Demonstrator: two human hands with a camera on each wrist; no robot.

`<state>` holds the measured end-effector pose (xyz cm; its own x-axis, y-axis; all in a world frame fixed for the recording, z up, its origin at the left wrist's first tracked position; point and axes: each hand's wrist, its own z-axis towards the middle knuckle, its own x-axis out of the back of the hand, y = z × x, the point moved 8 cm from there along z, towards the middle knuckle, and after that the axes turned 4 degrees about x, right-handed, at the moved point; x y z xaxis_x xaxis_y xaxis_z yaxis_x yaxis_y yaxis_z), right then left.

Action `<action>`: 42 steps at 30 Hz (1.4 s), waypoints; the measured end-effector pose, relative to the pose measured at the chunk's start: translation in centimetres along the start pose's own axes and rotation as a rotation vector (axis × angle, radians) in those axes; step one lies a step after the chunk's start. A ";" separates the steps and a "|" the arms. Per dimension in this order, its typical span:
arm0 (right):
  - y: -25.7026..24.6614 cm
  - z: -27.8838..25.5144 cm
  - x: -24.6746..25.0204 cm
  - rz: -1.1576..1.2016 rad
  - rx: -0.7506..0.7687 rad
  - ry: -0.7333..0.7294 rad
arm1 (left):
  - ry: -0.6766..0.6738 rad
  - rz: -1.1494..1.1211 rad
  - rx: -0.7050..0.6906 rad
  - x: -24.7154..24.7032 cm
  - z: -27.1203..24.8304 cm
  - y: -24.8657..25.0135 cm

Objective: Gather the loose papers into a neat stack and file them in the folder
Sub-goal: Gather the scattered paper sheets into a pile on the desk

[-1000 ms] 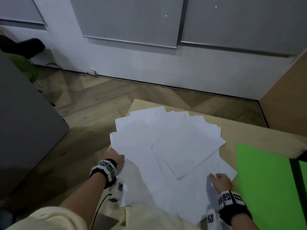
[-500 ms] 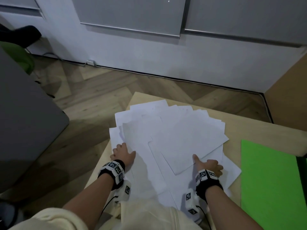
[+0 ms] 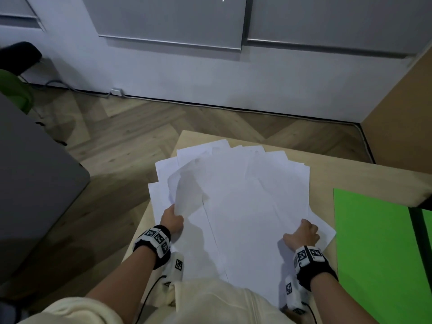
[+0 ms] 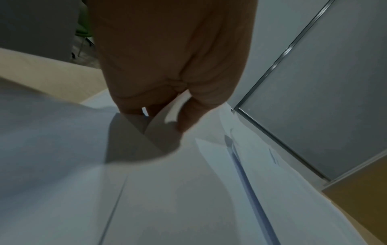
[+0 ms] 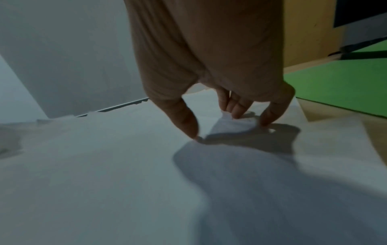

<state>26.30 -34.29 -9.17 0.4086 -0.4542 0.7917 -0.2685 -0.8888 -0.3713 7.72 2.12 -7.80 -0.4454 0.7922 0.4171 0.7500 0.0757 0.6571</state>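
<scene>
1. The right hand sits at the near right of the papers. Its fingers are curled down, with the thumb tip pressed on the top sheet and the fingertips pinching up a small fold of paper at a sheet's edge.
2. The left hand is at the near left of the papers. Its fingers grasp a sheet's edge: the thumb lies on one side, the other fingers on the other, and the sheet curls up between them.
3. The papers lie fanned and overlapping on the table, their far corners spread unevenly; the near edges reach the person's lap.
4. The green folder lies flat on the table to the right of the papers, apart from them, with a dark strip crossing its right part.
5. Beyond the table are a wood floor and a pale wall.
</scene>
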 end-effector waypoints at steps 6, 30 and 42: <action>0.2 -2.3 -3.2 0.024 0.082 -0.094 | 0.021 -0.220 0.083 -1.0 0.0 -1.0; 0.8 -2.2 -3.4 0.310 0.075 -0.367 | -0.165 -0.302 0.076 -1.2 0.2 -0.7; -5.1 -3.8 -6.9 0.246 0.253 -0.423 | -0.116 -0.294 0.039 -2.4 0.7 -0.8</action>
<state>21.56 -26.38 -10.95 0.6896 -0.5886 0.4220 -0.2035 -0.7167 -0.6670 8.52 0.54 -9.77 -0.5889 0.7965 0.1370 0.6163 0.3329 0.7137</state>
